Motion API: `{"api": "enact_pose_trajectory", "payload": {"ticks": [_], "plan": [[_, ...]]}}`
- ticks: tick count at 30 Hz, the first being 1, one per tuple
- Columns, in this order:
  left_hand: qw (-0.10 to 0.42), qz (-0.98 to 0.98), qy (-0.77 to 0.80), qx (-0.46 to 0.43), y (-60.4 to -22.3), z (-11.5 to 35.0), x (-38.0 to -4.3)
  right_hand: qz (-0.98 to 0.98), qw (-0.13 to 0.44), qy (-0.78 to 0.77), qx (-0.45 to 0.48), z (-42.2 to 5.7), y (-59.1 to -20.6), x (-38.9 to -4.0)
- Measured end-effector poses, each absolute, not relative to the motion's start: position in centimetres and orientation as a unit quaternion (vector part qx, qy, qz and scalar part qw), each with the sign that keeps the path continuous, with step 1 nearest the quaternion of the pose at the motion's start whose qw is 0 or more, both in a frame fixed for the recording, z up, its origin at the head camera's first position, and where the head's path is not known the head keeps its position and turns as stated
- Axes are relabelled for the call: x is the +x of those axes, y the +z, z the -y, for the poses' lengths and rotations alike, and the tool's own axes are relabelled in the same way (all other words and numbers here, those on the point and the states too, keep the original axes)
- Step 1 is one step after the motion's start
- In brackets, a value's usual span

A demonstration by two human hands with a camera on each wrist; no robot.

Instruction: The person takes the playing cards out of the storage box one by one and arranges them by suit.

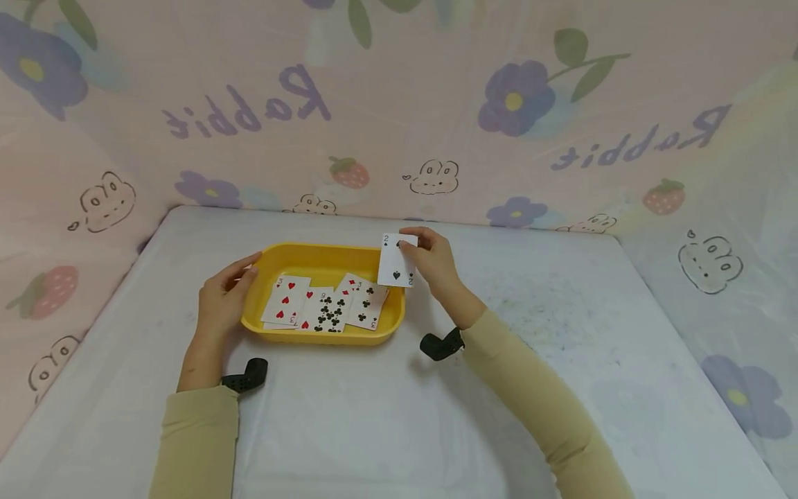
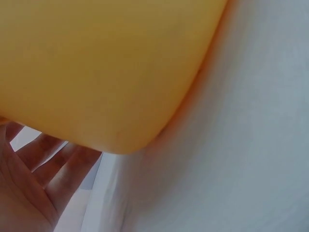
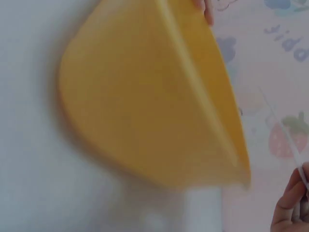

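Pinching a two of spades [image 1: 393,263] between thumb and fingers, the right hand [image 1: 436,262] appears in the head view by the far right corner of a yellow tray [image 1: 324,338], its grip clamped on the card, whose printed face is turned to the camera and overlaps the tray's rim. At the tray's left end the left hand [image 1: 221,301] touches the wall and rim, its grip apart, with fingers fairly straight. Inside the tray, playing cards lie face up and overlap: a three of hearts [image 1: 285,308] toward its left side, a clubs card [image 1: 328,315] with many pips near its middle, a partly covered diamonds card [image 1: 349,284] and a three of clubs [image 1: 368,303] toward its right side. Under the tray is a white-covered counter [image 1: 349,416]; beyond its far side hangs a pink backdrop [image 1: 386,118] with rabbits, strawberries and flowers. From the left wrist, the tray's outer wall fills much of the view, the left hand's fingers reaching behind its edge. From the right wrist, the tray's outer wall looks blurred, and beyond its rim the right hand holds the card nearly edge-on, a thin pale strip.
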State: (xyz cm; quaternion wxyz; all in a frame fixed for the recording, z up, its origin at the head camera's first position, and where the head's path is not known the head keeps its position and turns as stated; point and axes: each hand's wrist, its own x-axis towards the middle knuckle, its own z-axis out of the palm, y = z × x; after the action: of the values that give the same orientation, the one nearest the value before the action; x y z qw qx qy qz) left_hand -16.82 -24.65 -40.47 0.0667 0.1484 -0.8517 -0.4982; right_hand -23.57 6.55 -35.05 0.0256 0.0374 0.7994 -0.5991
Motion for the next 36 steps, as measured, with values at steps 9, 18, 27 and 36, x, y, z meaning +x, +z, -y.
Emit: {"api": "enact_pose_trajectory", "payload": {"ticks": [9, 18, 27, 36], "plan": [[0.072, 0.850, -0.500, 0.148, -40.6, 24.9, -16.8, -0.809, 0.033, -0.584, 0.059, -9.7, -37.1, -24.1], [0.069, 0.849, -0.501, 0.156, -40.6, 24.9, -16.7, -0.838, 0.054, -0.538, 0.071, -12.0, -39.3, -24.5], [0.077, 0.848, -0.504, 0.144, -40.7, 24.7, -16.8, -0.875, 0.086, -0.469, 0.078, -13.4, -40.7, -24.8], [0.097, 0.850, -0.502, 0.125, -40.7, 24.8, -16.7, -0.920, 0.065, -0.385, 0.025, -13.4, -40.8, -24.7]]}}
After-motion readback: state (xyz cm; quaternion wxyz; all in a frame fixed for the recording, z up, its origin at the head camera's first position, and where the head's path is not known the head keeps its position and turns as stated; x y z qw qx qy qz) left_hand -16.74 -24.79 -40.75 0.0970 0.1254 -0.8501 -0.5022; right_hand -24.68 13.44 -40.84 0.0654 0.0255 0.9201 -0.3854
